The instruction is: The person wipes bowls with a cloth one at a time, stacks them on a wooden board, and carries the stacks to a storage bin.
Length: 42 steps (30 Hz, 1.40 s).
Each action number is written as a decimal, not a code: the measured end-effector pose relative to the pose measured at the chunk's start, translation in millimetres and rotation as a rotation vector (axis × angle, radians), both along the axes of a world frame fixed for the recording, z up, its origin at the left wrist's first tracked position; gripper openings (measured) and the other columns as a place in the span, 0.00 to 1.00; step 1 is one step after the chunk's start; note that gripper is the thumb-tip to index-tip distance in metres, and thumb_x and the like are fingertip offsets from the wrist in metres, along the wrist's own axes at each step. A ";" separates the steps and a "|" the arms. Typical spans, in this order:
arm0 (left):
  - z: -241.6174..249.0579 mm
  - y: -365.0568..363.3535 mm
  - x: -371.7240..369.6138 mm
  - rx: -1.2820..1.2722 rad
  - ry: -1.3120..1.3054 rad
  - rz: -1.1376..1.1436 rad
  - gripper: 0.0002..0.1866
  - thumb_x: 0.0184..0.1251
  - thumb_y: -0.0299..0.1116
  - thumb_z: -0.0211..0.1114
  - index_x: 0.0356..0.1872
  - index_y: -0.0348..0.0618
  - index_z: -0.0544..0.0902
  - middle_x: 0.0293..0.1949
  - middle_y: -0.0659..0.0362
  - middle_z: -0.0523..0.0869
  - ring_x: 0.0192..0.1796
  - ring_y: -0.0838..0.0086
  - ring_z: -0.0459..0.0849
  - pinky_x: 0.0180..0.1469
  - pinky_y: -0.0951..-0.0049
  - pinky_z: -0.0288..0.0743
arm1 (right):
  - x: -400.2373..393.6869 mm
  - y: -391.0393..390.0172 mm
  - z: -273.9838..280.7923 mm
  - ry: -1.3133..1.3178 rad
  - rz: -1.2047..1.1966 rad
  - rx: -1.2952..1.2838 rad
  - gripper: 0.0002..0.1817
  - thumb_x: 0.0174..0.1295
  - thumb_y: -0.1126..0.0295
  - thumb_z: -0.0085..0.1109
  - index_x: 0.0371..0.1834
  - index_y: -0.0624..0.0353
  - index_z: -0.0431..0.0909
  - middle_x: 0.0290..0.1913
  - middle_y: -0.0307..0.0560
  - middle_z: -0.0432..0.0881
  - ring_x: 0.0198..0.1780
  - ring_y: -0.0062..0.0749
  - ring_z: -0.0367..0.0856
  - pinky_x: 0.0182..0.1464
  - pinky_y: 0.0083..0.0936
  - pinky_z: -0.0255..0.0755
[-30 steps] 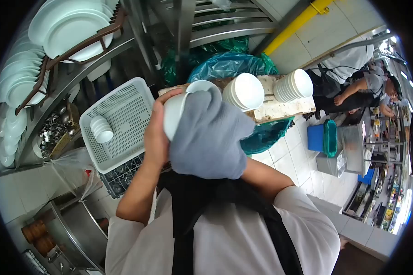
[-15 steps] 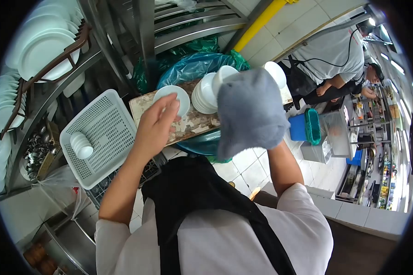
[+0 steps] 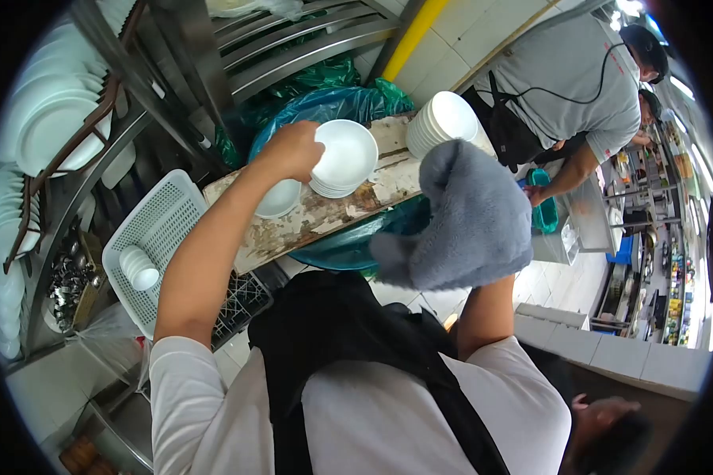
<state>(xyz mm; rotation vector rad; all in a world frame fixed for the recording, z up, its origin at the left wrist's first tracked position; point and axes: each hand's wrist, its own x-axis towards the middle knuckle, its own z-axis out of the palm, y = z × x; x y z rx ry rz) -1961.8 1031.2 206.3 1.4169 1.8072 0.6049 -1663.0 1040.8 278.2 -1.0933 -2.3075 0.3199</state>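
Observation:
My left hand (image 3: 295,152) is closed, its fingers on the rim of a white bowl (image 3: 345,152) that tops a short stack on a worn wooden board (image 3: 388,166). Beneath my left wrist, another white bowl (image 3: 279,199) rests on the board. A thick grey cloth (image 3: 475,222) drapes over my right hand and hides its fingers; the cloth hangs above the board's front edge. Behind the cloth stands a taller stack of white bowls (image 3: 454,117).
Left of the board, a white perforated basket (image 3: 184,194) holds a few small cups (image 3: 139,267). White plates (image 3: 59,131) fill a rack at far left, above a heap of cutlery (image 3: 73,273). A blue-green plastic-lined bin lies under the board. A co-worker (image 3: 566,79) bends nearby at right.
My left hand has moved right, from the single bowl to the short stack. The bowl it was at now lies on the board. The grey cloth has shifted right and down.

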 end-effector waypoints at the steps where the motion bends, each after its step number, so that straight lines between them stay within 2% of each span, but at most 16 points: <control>1: 4.0 -0.3 -1.4 -0.070 -0.157 0.018 0.15 0.59 0.30 0.56 0.43 0.29 0.79 0.33 0.43 0.86 0.30 0.58 0.88 0.33 0.61 0.83 | 6.7 1.0 -21.3 0.102 -0.058 -0.091 0.08 0.45 0.71 0.65 0.30 0.57 0.82 0.33 0.47 0.80 0.40 0.39 0.80 0.46 0.32 0.70; 2: -4.0 2.7 -6.0 -0.067 -0.232 -0.006 0.14 0.60 0.27 0.55 0.44 0.29 0.78 0.30 0.46 0.85 0.24 0.65 0.87 0.24 0.69 0.82 | 8.0 -1.1 -39.9 0.210 -0.095 -0.201 0.08 0.45 0.71 0.65 0.30 0.57 0.83 0.33 0.47 0.80 0.40 0.39 0.80 0.46 0.31 0.71; 5: -2.4 9.5 -11.7 -0.152 -0.296 -0.077 0.14 0.61 0.27 0.55 0.45 0.29 0.77 0.30 0.47 0.85 0.24 0.65 0.87 0.24 0.69 0.82 | -14.8 -13.5 -73.6 0.422 -0.091 -0.409 0.08 0.44 0.70 0.67 0.29 0.57 0.83 0.34 0.46 0.81 0.41 0.38 0.81 0.48 0.30 0.72; 7: -4.0 15.3 -12.9 -0.184 -0.271 -0.088 0.14 0.60 0.27 0.55 0.45 0.28 0.77 0.30 0.46 0.85 0.25 0.64 0.87 0.23 0.70 0.82 | -34.9 -6.4 -60.8 -0.005 0.146 0.074 0.16 0.44 0.70 0.67 0.40 0.52 0.79 0.46 0.41 0.77 0.47 0.40 0.77 0.46 0.37 0.70; 11: -0.9 18.6 -12.0 -0.225 -0.123 -0.130 0.17 0.58 0.29 0.57 0.48 0.30 0.77 0.31 0.47 0.86 0.23 0.66 0.87 0.21 0.71 0.80 | -38.7 4.5 10.3 -0.074 0.606 -0.022 0.19 0.34 0.70 0.72 0.34 0.54 0.78 0.35 0.41 0.75 0.40 0.41 0.77 0.37 0.33 0.70; 14: -8.8 16.3 -6.2 -0.148 0.088 -0.086 0.15 0.56 0.30 0.59 0.43 0.34 0.80 0.24 0.48 0.86 0.21 0.66 0.86 0.22 0.67 0.80 | -49.6 -5.0 55.0 -0.120 0.754 -0.069 0.24 0.35 0.71 0.72 0.40 0.56 0.76 0.40 0.46 0.75 0.44 0.41 0.77 0.42 0.33 0.70; 17: -14.3 3.8 -5.0 0.030 0.267 -0.110 0.21 0.58 0.42 0.63 0.47 0.38 0.79 0.39 0.45 0.85 0.43 0.57 0.85 0.47 0.59 0.77 | -75.1 -24.4 96.3 -0.201 0.861 -0.068 0.29 0.36 0.72 0.73 0.46 0.59 0.75 0.45 0.51 0.75 0.48 0.40 0.76 0.47 0.33 0.70; 20: 5.4 -42.5 -8.5 0.234 0.291 0.097 0.25 0.59 0.49 0.64 0.50 0.38 0.79 0.41 0.45 0.85 0.47 0.57 0.83 0.49 0.61 0.76 | -95.7 -40.3 128.0 -0.288 0.960 -0.059 0.33 0.37 0.73 0.73 0.53 0.62 0.73 0.50 0.56 0.74 0.52 0.40 0.76 0.51 0.33 0.71; 23: 31.7 -116.9 -36.2 0.669 -0.005 0.360 0.22 0.60 0.47 0.68 0.45 0.40 0.82 0.37 0.53 0.86 0.36 0.67 0.85 0.39 0.70 0.78 | -115.9 -58.7 149.1 -0.365 1.046 -0.080 0.35 0.39 0.73 0.73 0.57 0.63 0.72 0.53 0.59 0.74 0.55 0.40 0.75 0.55 0.32 0.71; 25: 5.8 -169.6 -70.0 0.757 -0.097 0.611 0.06 0.63 0.32 0.67 0.36 0.40 0.83 0.27 0.64 0.83 0.30 0.83 0.79 0.31 0.81 0.72 | -135.9 -75.3 148.4 -0.400 1.080 -0.098 0.33 0.42 0.73 0.71 0.57 0.63 0.73 0.53 0.57 0.75 0.55 0.39 0.75 0.56 0.31 0.70; 27: -43.3 -229.5 -119.5 0.582 -0.147 0.976 0.07 0.64 0.32 0.64 0.32 0.38 0.83 0.18 0.63 0.78 0.22 0.84 0.71 0.25 0.79 0.67 | -157.4 -93.7 146.0 -0.443 1.098 -0.087 0.31 0.44 0.73 0.70 0.56 0.63 0.73 0.54 0.56 0.75 0.56 0.38 0.75 0.57 0.30 0.70; 31: -176.3 -334.7 -199.3 0.130 -0.457 1.554 0.14 0.63 0.40 0.65 0.29 0.36 0.83 0.23 0.58 0.80 0.21 0.77 0.76 0.21 0.76 0.70 | -197.6 -134.7 132.7 -0.558 1.069 -0.006 0.27 0.49 0.72 0.66 0.56 0.62 0.74 0.54 0.53 0.75 0.56 0.36 0.75 0.59 0.29 0.69; 35: -285.2 -377.2 -254.4 -0.021 -0.452 1.592 0.17 0.64 0.41 0.64 0.45 0.37 0.81 0.33 0.52 0.83 0.29 0.71 0.81 0.27 0.75 0.74 | -240.6 -162.8 102.8 -0.657 0.963 0.124 0.23 0.54 0.72 0.63 0.55 0.62 0.75 0.55 0.50 0.76 0.57 0.34 0.75 0.61 0.27 0.69; 37: -312.7 -374.2 -264.0 0.277 -0.809 1.802 0.21 0.65 0.38 0.62 0.56 0.38 0.74 0.46 0.50 0.80 0.43 0.67 0.82 0.39 0.68 0.76 | -264.6 -163.4 87.6 -0.706 0.903 0.203 0.21 0.57 0.72 0.62 0.55 0.62 0.76 0.55 0.48 0.76 0.57 0.33 0.76 0.62 0.26 0.68; 38: -320.8 -379.4 -268.6 0.352 -0.935 1.692 0.23 0.65 0.36 0.62 0.59 0.39 0.71 0.54 0.52 0.76 0.52 0.63 0.78 0.49 0.63 0.73 | -274.2 -163.4 80.5 -0.738 0.878 0.244 0.20 0.58 0.72 0.61 0.55 0.61 0.76 0.56 0.47 0.76 0.57 0.33 0.76 0.62 0.26 0.68; 42: -344.9 -381.1 -269.1 0.459 -0.845 1.680 0.19 0.65 0.37 0.60 0.54 0.38 0.73 0.48 0.55 0.77 0.50 0.64 0.78 0.49 0.63 0.75 | -303.9 -163.9 57.0 -0.807 0.822 0.373 0.18 0.61 0.71 0.59 0.54 0.60 0.77 0.56 0.45 0.77 0.57 0.32 0.76 0.63 0.25 0.68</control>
